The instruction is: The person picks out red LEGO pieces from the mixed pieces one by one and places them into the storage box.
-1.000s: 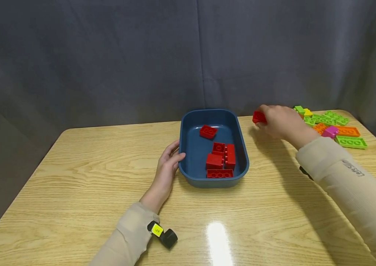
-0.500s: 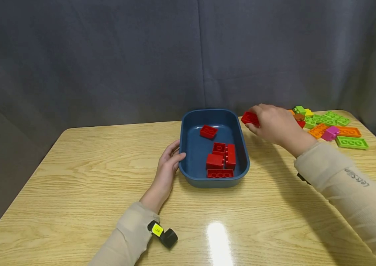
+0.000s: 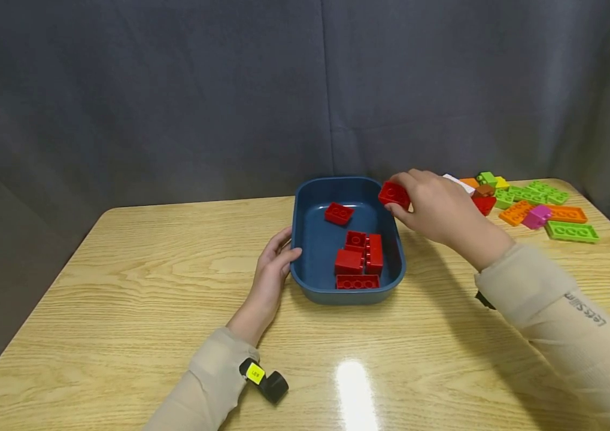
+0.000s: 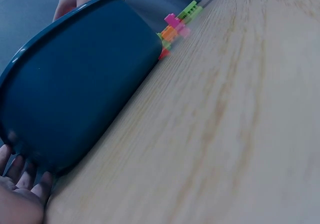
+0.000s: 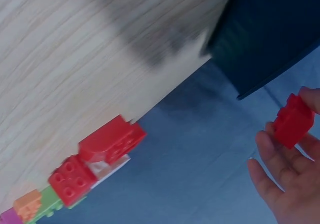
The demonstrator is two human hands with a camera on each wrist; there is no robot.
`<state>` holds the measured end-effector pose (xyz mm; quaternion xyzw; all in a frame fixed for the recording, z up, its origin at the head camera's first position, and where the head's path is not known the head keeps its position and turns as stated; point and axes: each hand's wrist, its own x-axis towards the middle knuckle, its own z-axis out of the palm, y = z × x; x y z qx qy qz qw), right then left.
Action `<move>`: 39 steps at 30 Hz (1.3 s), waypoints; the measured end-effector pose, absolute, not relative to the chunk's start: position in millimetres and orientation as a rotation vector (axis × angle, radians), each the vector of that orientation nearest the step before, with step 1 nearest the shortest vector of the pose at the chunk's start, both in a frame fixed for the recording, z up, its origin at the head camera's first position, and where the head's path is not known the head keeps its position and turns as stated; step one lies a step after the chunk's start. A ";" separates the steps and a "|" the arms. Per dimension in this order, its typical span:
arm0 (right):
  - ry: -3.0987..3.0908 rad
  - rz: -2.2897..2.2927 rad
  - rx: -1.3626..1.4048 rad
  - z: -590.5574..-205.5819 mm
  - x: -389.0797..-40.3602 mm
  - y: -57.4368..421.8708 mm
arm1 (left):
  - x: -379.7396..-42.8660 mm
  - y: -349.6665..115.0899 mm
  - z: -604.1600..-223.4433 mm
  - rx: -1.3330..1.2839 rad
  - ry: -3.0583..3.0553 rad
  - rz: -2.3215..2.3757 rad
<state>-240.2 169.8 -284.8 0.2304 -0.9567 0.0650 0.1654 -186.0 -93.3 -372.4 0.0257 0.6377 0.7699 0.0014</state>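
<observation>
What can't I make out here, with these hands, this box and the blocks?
Inside of the blue box, left wrist view: hidden by its own wall.
White block, head view: partly hidden by the right hand.
Left hand, left wrist view: cut off by the left edge.
Lettering on the yellow tag, head view: too small to read.
</observation>
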 end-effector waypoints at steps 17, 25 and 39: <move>-2.562 0.114 0.896 -290.0 -213.0 142.7 | -186.9 -93.8 -373.1 0.094 1.998 2.414; -2.532 0.094 1.024 -290.3 -201.8 126.3 | -186.9 -94.4 -373.4 0.082 2.016 2.402; -2.582 0.016 1.159 -297.9 -193.2 107.1 | -185.3 -94.1 -371.5 0.072 1.994 2.403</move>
